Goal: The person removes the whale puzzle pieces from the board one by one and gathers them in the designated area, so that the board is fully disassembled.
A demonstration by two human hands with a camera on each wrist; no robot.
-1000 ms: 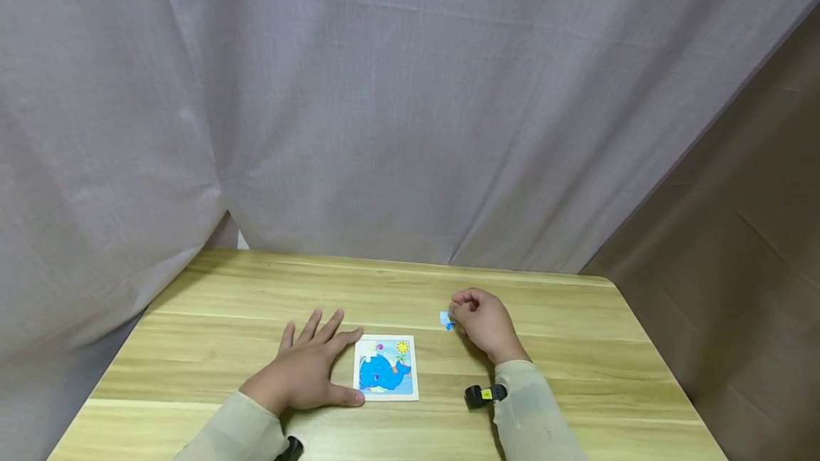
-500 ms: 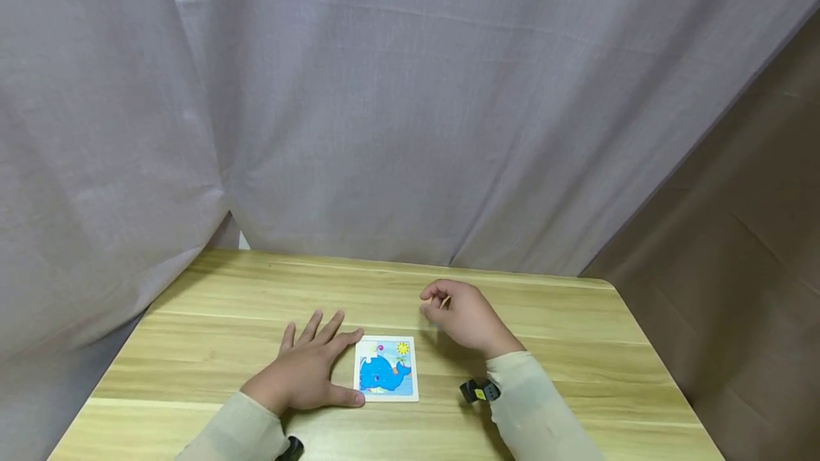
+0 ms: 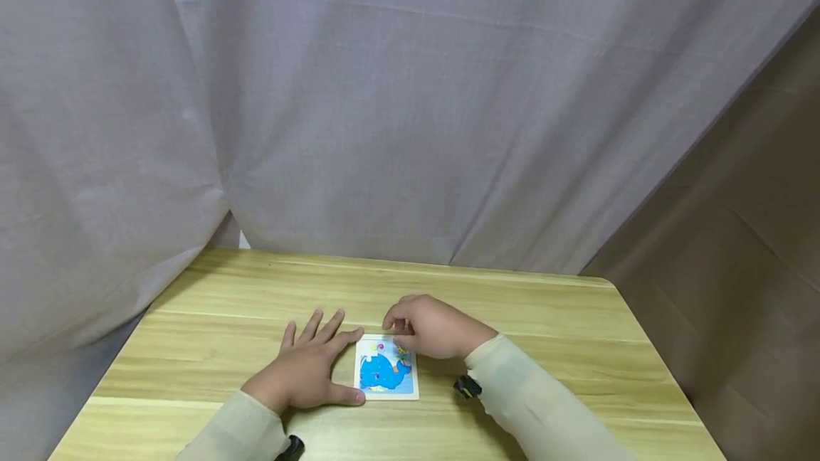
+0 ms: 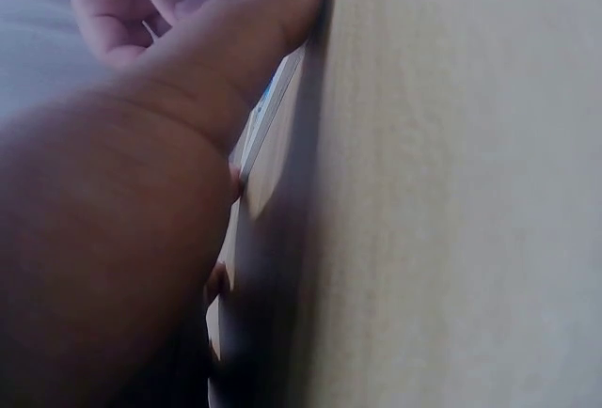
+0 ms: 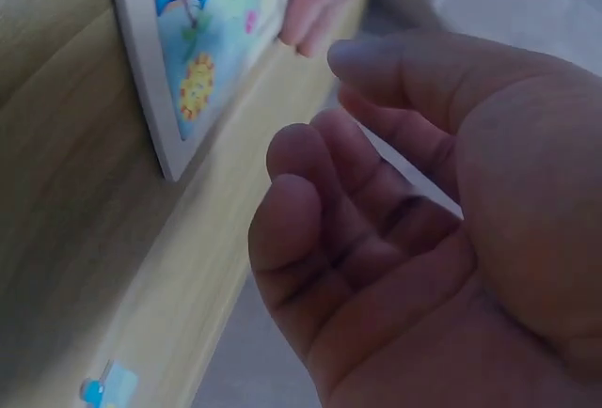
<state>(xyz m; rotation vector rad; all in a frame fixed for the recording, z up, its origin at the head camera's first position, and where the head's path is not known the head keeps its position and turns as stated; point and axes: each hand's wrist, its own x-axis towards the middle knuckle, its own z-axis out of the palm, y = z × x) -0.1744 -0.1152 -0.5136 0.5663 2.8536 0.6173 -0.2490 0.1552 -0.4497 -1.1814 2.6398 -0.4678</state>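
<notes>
A small square puzzle board (image 3: pixel 386 396) with a blue whale picture lies on the wooden table (image 3: pixel 576 347). My left hand (image 3: pixel 307 372) lies flat beside it, and its thumb (image 4: pixel 235 60) presses along the board's edge (image 4: pixel 268 117). Over the board's far right corner hovers my right hand (image 3: pixel 396 329), fingers curled. In the right wrist view the right hand (image 5: pixel 320 107) pinches a thin pale flat piece (image 5: pixel 404 168), seen edge-on, between thumb and fingers. A loose blue piece (image 5: pixel 108 387) lies on the table under that wrist, right of the board (image 5: pixel 141 79).
Grey curtain (image 3: pixel 384 126) hangs close behind the table's far edge and along its left side. The table's right edge drops to a brown cloth (image 3: pixel 737 269). Black wrist cameras (image 3: pixel 466 387) sit at both sleeves.
My right hand rose from the table to the right of the board and moved left to the board's far right corner. The left hand and board stayed put.
</notes>
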